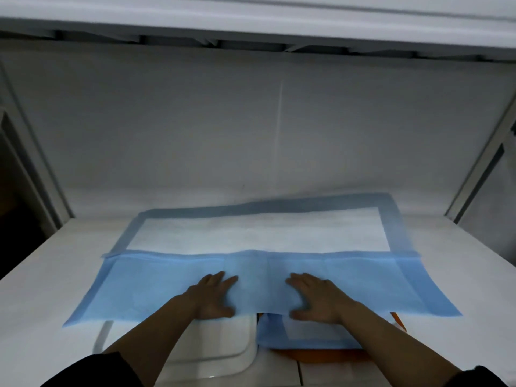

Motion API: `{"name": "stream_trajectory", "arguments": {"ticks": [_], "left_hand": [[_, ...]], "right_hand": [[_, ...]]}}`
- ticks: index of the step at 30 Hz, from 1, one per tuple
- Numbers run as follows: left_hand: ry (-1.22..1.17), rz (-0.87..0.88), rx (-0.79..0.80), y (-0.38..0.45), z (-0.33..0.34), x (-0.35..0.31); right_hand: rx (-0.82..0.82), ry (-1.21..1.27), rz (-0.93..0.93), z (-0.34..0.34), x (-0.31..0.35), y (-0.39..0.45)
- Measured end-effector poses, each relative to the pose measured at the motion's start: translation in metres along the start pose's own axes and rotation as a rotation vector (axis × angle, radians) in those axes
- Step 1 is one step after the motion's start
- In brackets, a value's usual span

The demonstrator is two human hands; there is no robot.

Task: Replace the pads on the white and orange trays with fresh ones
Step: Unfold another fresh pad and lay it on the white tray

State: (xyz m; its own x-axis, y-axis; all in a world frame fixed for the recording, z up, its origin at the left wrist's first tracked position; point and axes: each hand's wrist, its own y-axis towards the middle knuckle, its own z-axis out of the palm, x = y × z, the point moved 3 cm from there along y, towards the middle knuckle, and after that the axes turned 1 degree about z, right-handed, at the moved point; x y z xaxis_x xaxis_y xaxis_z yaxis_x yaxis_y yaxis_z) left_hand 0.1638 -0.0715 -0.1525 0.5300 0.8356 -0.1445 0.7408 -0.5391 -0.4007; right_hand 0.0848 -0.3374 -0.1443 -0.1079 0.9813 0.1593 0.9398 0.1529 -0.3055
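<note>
A large blue pad (139, 286) with a white middle lies spread across the white surface, its near half folded over blue side up. My left hand (213, 296) and my right hand (315, 298) both lie flat on that folded half, fingers straight and spread. Under the pad's near edge the white tray (178, 347) shows at the left, bare inside. To its right the orange tray (321, 354) holds a smaller blue-bordered pad (310, 335). The far parts of both trays are hidden by the large pad.
The white counter (36, 311) extends left and right of the pad. A grey wall (251, 129) rises behind, with an overhanging shelf (251, 20) above. Dark openings flank the counter at left (16, 191) and right (485, 174).
</note>
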Motion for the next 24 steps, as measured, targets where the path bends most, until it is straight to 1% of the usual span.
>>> {"name": "stream_trajectory", "arguments": {"ticks": [4, 9, 12, 14, 16, 17, 18, 19, 22, 24], "left_hand": [[0.106, 0.043, -0.084, -0.006, 0.006, 0.001], [0.190, 0.146, -0.177, -0.014, 0.002, -0.007], [0.318, 0.216, -0.232, -0.015, 0.000, -0.021], [0.415, 0.214, -0.249, -0.013, 0.004, -0.025], [0.456, 0.224, -0.351, -0.010, 0.006, -0.024], [0.487, 0.225, -0.355, -0.007, 0.009, -0.021], [0.502, 0.233, -0.400, -0.005, 0.011, -0.019], [0.449, 0.218, -0.446, -0.003, 0.012, -0.017], [0.361, 0.250, -0.563, -0.013, 0.004, -0.020], [0.253, 0.217, -0.617, -0.017, -0.005, -0.021]], "right_hand": [[-0.086, -0.169, -0.087, 0.003, 0.001, -0.005], [-0.067, -0.298, -0.171, 0.000, 0.006, -0.006], [-0.053, -0.399, -0.239, 0.002, 0.013, -0.004], [-0.036, -0.429, -0.263, 0.002, 0.016, -0.002], [-0.032, -0.435, -0.272, 0.002, 0.016, -0.001], [-0.031, -0.431, -0.268, 0.002, 0.015, -0.001], [-0.030, -0.429, -0.259, 0.002, 0.013, -0.003], [-0.031, -0.435, -0.246, 0.001, 0.012, -0.004], [-0.041, -0.481, -0.217, -0.002, 0.009, -0.009], [-0.048, -0.512, -0.193, -0.004, 0.007, -0.013]]}}
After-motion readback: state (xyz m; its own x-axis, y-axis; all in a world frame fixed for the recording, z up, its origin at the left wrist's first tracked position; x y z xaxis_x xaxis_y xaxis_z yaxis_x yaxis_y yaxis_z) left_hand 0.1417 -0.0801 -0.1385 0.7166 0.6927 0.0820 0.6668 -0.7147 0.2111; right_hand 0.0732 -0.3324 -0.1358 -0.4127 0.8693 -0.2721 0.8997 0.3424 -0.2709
